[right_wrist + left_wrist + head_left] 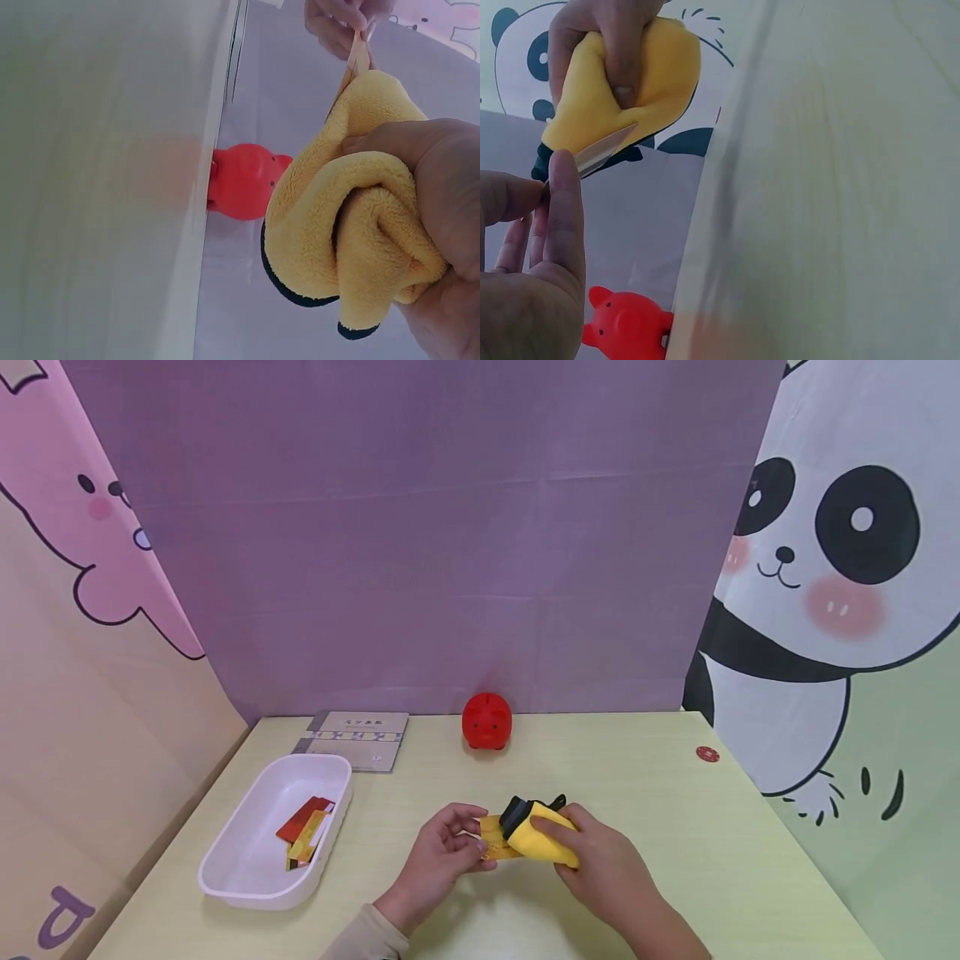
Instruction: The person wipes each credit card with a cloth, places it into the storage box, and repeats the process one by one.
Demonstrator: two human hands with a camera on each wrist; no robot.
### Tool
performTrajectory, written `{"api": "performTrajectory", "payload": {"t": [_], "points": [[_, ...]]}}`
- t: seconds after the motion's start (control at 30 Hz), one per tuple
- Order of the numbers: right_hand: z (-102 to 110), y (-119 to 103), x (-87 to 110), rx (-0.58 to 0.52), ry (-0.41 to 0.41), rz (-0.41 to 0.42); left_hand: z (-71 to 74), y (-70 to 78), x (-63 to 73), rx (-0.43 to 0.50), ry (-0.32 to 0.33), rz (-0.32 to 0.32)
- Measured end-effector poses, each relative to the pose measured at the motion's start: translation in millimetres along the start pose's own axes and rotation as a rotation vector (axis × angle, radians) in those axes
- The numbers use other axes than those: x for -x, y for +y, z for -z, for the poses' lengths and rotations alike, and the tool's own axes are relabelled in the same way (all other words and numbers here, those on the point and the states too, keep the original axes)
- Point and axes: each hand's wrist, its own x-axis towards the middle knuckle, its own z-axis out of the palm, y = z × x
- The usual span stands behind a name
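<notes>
My left hand (442,852) pinches a thin, flat yellow card (492,839) with faint printed marks between thumb and fingers. In my right hand (603,860) is a bunched yellow cloth (540,842) with dark edging. The cloth overlaps the card's right part in the head view, so that end is hidden. From the right wrist, the cloth (307,225) shows as fluffy and folded, my thumb pressing on it. In the left wrist view the card (604,151) lies edge-on against the cloth (667,67). Both hands are over the table's front middle.
A white tray (232,827) at the left holds a red card (303,817) and a yellow one (306,839). Behind it lies a grey booklet (360,750). A red piggy bank (487,722) stands at the back middle, a red chip (707,754) at the back right.
</notes>
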Motion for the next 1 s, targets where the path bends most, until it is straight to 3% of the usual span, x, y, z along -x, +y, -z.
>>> {"api": "performTrajectory", "payload": {"t": [0.2,0.5,0.77,1.0], "points": [[0.6,-1.4,0.0,0.011,-0.033,-0.012,0.6,0.1,-0.6,0.019,0.033,-0.001],[1.8,-6.6,-0.2,-0.014,0.026,0.08,-6.5,-2.1,0.6,0.025,-0.026,-0.003],[-0.2,1.3,-0.3,0.026,0.05,0.032,-4.1,-0.3,2.2,0.016,-0.023,-0.004],[5.8,7.9,0.5,0.01,-0.004,-0.063,0.7,2.9,1.3,-0.013,0.014,0.02]]}}
